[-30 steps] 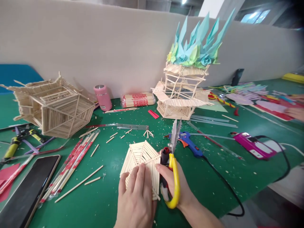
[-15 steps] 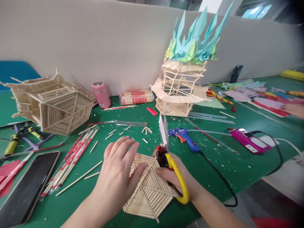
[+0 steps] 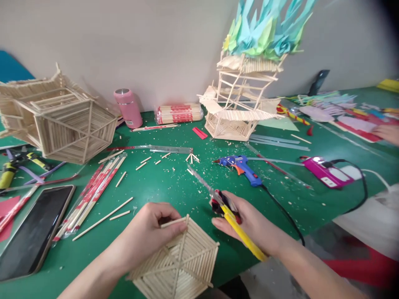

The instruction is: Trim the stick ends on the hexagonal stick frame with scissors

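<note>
My left hand pinches the upper edge of a hexagonal panel made of thin wooden sticks, thumb on top and the fingers curled behind. Several sticks divide the panel into triangular sections. To its right, my right hand grips a pair of scissors with yellow on the handle, apart from the panel. The scissors' blades point up and left over the green table; they look close together. A blue glue gun lies just beyond my right hand.
A stick lantern-like frame lies at left, and a stick tower with blue-green paper leaves stands behind. Around them are a pink flask, a phone, packaged sticks, cut scraps and a magenta power strip. Another person's hand shows at right.
My left hand has gone from open above the panel to pinching its edge. My right hand has come off the panel with the scissors, whose blades now tilt left. The panel sits lower in view.
</note>
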Demonstrator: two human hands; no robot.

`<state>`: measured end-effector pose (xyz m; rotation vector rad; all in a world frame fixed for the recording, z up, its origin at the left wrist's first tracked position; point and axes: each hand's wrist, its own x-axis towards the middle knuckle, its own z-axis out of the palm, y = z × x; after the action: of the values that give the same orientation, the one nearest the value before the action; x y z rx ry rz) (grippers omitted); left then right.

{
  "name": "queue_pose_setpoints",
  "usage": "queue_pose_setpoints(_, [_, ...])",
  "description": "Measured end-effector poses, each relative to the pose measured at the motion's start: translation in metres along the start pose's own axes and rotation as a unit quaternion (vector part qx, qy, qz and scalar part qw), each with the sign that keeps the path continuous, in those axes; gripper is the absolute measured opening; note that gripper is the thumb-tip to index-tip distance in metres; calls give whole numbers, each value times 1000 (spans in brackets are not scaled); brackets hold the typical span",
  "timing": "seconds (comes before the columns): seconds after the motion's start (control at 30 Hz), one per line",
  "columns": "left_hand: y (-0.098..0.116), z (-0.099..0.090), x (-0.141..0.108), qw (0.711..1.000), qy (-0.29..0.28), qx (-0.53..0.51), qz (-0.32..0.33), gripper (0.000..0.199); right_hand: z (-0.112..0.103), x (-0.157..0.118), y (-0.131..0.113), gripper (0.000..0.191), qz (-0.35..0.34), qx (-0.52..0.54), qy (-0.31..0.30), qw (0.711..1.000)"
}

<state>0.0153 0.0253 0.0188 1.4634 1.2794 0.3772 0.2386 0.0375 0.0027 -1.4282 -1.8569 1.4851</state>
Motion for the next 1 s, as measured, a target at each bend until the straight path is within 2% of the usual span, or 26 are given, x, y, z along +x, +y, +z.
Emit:
queue_pose_setpoints(0.13, [-12,-1,-5,995,-50,-84,-8,19,-10,-17,7,25,-1,-176,-20,984])
queue_pose_setpoints(0.27, [-20,-2,-7,989,-78,-122,4,22,-10,-27,17,29,-35,-280,-43,958])
queue_pose_setpoints(0.37, [-23,-2,-7,984,-83,-155,-5,24,-10,-29,19,32,-50,-306,-49,950])
queue_pose_setpoints(0.5, [-25,-1,-5,968,-116,-215,-51,30,-9,-26,15,32,-55,-330,-53,941])
queue_pose_setpoints(0.7, [-26,-1,-6,961,-117,-247,-52,25,-12,-21,5,32,-56,-334,-76,938])
queue_pose_setpoints(0.9, [-29,0,-9,954,-118,-268,-61,30,-20,-17,3,18,-89,-351,-101,926])
queue_pose_setpoints(1.0, [-31,0,-8,954,-117,-270,-59,31,-22,-14,0,18,-99,-362,-102,921])
